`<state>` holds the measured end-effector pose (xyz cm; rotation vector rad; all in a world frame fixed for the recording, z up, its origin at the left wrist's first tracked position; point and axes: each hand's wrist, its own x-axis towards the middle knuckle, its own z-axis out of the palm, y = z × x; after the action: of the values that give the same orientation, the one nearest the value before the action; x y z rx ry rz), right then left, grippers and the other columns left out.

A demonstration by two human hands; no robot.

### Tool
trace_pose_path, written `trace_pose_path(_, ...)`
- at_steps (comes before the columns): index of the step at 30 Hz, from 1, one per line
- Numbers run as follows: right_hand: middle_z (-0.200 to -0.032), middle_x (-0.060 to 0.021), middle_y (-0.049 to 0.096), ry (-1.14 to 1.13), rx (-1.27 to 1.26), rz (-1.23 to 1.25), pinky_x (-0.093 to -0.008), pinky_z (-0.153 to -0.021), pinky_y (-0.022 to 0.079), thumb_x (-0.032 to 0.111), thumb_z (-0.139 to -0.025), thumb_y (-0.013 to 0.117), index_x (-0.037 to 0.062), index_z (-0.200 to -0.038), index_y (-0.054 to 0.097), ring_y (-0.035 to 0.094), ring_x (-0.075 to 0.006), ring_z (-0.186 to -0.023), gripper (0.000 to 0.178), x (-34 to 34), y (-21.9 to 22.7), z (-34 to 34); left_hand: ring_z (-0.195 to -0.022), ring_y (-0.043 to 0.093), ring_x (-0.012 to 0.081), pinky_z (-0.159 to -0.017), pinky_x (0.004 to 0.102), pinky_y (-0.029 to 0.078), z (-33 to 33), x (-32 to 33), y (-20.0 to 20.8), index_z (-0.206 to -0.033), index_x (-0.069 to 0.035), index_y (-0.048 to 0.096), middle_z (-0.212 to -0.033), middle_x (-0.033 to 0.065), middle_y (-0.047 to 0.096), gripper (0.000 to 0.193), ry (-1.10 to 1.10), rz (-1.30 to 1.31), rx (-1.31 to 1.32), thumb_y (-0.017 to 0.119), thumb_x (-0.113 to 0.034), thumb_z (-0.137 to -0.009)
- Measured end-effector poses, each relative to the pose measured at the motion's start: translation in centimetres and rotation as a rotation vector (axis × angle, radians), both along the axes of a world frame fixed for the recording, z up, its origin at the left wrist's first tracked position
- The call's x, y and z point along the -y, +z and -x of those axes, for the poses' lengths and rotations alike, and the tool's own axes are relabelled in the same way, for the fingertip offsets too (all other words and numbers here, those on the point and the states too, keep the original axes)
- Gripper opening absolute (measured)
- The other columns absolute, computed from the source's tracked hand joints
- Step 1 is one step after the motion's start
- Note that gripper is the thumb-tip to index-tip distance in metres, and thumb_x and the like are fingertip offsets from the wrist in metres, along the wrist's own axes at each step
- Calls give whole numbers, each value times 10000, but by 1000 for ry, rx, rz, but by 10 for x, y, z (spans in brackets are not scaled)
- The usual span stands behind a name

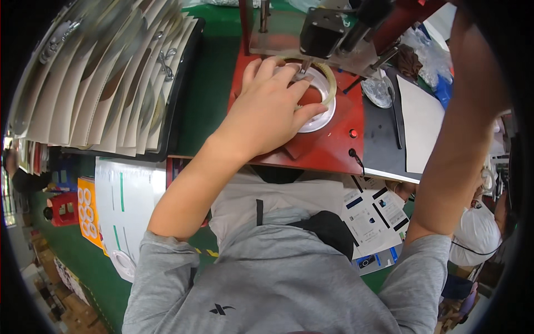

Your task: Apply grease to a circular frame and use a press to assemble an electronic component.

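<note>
My left hand (272, 108) is closed over a white round piece (318, 123), its fingers curled across the far side and its thumb on the near right rim. Along the piece's right side curves a pale yellowish ring (332, 83). Both lie on the red base (334, 147) of a bench press, directly under a metal pin (305, 65) coming down from the press head (325, 33). The fingertips are partly hidden around the pin. My right forearm rises along the right side to the upper edge; the right hand is out of the picture.
A black tray (181, 94) at left holds upright card sheets (105, 83) with metal parts. Right of the press lie a clear plastic dish (378, 92), a black slim tool (398, 119) and a white sheet (420, 125). The base carries a red button (352, 133). A co-worker (475, 236) sits at right.
</note>
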<state>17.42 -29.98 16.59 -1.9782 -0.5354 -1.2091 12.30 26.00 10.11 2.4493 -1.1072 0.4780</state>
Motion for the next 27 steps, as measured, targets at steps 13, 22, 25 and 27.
trace_pose_path(13, -1299, -244, 673, -75, 146, -67, -402, -1068, 515, -27, -980, 630, -121, -1254, 634, 686, -274, -1151, 290, -339, 21, 152, -1147, 618, 364, -1027, 419, 474, 20, -54, -7, -1206, -10, 678, -1261, 162, 664, 266, 61, 468, -138, 685, -109, -960)
trace_pose_path(22, -1571, -144, 478, -401, -791, 657, -599, -1237, 211, 230, -954, 706, 33, -1401, 622, 310, -430, -1529, 496, -325, -65, 204, -1111, 659, 171, -993, 300, 506, 27, -81, -85, -1292, 36, 599, -1230, 119, 671, 256, 244, 981, -626, 578, -115, -1086)
trace_pose_path(25, -1573, -137, 483, -370, -808, 694, -609, -1236, 202, 235, -958, 696, 8, -1383, 629, 310, -427, -1533, 487, -327, -67, 202, -1121, 667, 170, -1006, 294, 502, 28, -81, -87, -1296, 35, 593, -1241, 124, 674, 249, 264, 986, -616, 565, -99, -1089)
trace_pose_path(27, -1556, -136, 499, -370, -823, 689, -615, -1237, 196, 239, -959, 695, -14, -1365, 634, 316, -423, -1532, 482, -326, -66, 204, -1135, 668, 178, -1023, 299, 499, 32, -81, -90, -1291, 37, 595, -1250, 129, 674, 244, 281, 979, -614, 562, -96, -1090)
